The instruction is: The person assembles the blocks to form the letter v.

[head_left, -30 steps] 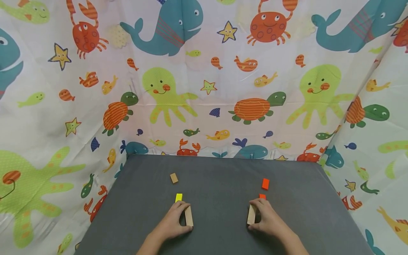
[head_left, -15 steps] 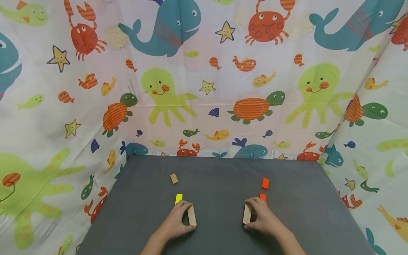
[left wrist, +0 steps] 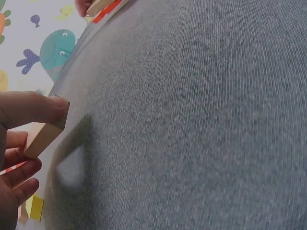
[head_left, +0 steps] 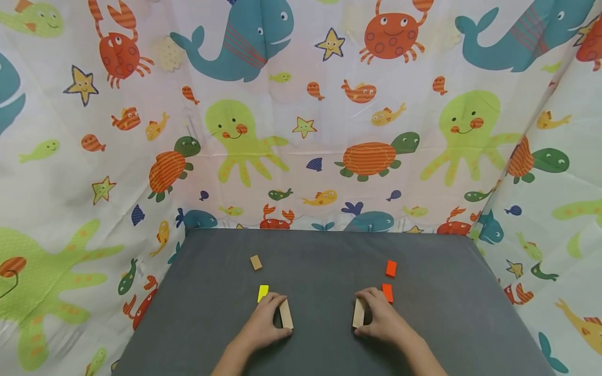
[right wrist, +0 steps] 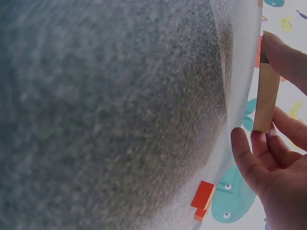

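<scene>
Left wooden block, right wooden block closer together; left hand, right hand each pinching 1.

The person's bare left forearm and right forearm reach in from the bottom of the head view, slanting towards each other. The left hand and right hand stand apart, nearly mirrored, each bent into a C-shaped pinch, thumb nearer the body and fingers farther out.
</scene>
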Demonstrator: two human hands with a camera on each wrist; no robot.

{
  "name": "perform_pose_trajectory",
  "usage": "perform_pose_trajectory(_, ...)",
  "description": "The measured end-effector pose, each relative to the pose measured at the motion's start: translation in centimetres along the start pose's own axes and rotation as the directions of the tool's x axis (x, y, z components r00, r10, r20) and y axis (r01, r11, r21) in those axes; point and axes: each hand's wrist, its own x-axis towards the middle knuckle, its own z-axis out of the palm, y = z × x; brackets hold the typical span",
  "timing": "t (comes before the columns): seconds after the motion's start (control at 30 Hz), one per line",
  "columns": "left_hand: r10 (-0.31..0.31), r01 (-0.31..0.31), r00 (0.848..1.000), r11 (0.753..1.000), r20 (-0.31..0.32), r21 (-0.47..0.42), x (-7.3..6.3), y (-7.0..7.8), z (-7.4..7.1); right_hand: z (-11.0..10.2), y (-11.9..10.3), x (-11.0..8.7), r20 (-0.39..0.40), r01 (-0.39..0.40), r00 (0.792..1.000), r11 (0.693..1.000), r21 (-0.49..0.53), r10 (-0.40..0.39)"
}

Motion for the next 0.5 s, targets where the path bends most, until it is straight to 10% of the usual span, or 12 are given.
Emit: perform_pose_trajectory(0.5,0.015,-0.014,0.999,1.000,-0.038,0.028,1.0,1.1,1.3,0.6,-1.0,0.7,-0.007,0.014,1.000,1.000,0.001,-0.014)
